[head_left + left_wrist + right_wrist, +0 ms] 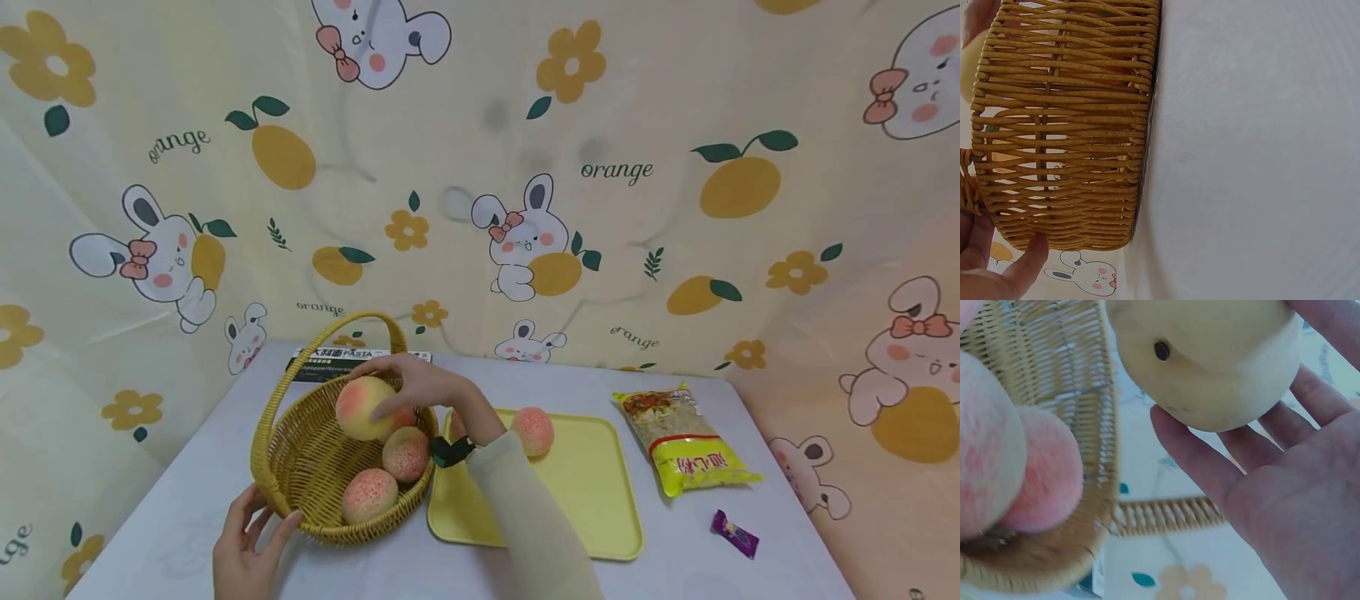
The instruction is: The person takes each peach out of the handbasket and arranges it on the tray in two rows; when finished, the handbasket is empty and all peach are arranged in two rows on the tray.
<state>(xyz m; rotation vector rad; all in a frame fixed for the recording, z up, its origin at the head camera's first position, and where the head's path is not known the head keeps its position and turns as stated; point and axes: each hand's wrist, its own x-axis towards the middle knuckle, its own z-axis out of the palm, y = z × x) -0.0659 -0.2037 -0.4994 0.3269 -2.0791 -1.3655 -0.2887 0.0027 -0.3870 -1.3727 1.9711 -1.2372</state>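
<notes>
A wicker basket [315, 467] with a tall arched handle stands at the left of the table. My left hand [251, 546] grips it at the near-left side, by the foot of the handle; the thumb lies against the weave [1066, 144] in the left wrist view. Over the basket's far right part, my right hand [427, 387] holds a large yellow peach [363, 408] with a pink blush. The right wrist view shows a small dark spot on that peach [1210, 369]. Inside the basket are a speckled pink peach [370, 495] and another peach [406, 454]; a further one is partly hidden behind the held peach.
Right of the basket lies a yellow tray [592, 500] bearing a pink peach [532, 431] and another mostly covered by my right wrist. Farther right are a yellow food packet [678, 442] and a small purple-wrapped sweet [735, 534]. A dark pasta package [322, 367] lies behind the basket.
</notes>
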